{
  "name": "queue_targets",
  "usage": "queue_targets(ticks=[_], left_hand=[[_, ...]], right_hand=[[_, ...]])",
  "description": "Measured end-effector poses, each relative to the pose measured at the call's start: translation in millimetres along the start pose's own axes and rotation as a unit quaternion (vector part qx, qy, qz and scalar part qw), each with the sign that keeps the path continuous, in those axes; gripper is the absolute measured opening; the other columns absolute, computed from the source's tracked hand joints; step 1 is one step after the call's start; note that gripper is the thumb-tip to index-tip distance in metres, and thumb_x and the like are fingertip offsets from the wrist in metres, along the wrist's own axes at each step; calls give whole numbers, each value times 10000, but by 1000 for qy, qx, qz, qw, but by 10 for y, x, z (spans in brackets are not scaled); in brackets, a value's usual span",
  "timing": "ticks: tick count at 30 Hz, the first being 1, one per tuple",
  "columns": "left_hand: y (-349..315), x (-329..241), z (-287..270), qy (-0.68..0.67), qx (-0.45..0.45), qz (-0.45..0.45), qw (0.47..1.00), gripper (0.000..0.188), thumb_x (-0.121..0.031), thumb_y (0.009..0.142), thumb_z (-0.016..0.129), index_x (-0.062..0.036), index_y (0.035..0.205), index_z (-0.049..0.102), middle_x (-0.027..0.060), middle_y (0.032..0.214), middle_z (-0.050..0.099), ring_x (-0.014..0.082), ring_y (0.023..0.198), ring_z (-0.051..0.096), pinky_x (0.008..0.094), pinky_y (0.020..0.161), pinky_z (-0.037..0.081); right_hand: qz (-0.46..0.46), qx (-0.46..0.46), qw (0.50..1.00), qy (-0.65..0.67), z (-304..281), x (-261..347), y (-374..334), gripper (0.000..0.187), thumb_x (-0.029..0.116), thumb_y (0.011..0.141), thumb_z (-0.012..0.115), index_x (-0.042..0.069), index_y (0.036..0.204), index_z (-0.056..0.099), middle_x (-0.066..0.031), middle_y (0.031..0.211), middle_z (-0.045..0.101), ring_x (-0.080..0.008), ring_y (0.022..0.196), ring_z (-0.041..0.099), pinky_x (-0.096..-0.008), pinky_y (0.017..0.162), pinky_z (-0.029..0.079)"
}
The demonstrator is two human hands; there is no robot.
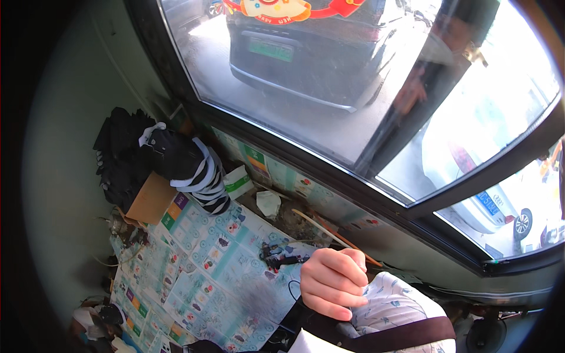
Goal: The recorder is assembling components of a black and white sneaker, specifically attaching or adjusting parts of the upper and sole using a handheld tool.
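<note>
My right hand is curled into a loose fist right of the middle, near the lower edge. Its fingers fold in toward the palm, so anything inside them is hidden. Against the fingertips lies white cloth with a blue leaf pattern, crossed lower down by a dark brown band. Nothing of my left hand shows. Just beyond the fist, a jumble of small dark parts lies on a surface covered with printed light-blue sheets. A thin black cord loops out beside my knuckles.
A large dark-framed window rises ahead, with parked cars outside. At the far left sit black cloth, a black-and-white striped garment and a brown cardboard box. A pale thin stick lies along the wall below the window.
</note>
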State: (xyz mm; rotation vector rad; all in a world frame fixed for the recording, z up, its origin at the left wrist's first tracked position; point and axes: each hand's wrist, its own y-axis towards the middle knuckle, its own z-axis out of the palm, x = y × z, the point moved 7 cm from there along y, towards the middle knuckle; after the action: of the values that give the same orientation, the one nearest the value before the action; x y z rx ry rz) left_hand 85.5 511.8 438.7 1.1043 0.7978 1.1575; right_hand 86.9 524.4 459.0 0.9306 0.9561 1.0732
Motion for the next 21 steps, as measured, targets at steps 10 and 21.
queue_targets(ticks=[10,21], left_hand=[[-636,-8,-488,94,-144,-67,983,115,-80,849,646,20,905,633,110,793,737,158,675,674,223,847,516],[-1129,-695,-973,367,-126,-284,877,240,-103,858,661,-68,1095,648,125,992,699,252,889,647,312,918,510]], right_hand=[[-38,-105,993,-35,-353,182,-218,223,149,940,499,53,774,614,-36,616,679,-184,553,701,-390,975,512],[-18,-105,991,-76,-911,263,-592,229,198,929,520,53,986,689,-100,883,748,-328,1014,714,-558,1127,350]])
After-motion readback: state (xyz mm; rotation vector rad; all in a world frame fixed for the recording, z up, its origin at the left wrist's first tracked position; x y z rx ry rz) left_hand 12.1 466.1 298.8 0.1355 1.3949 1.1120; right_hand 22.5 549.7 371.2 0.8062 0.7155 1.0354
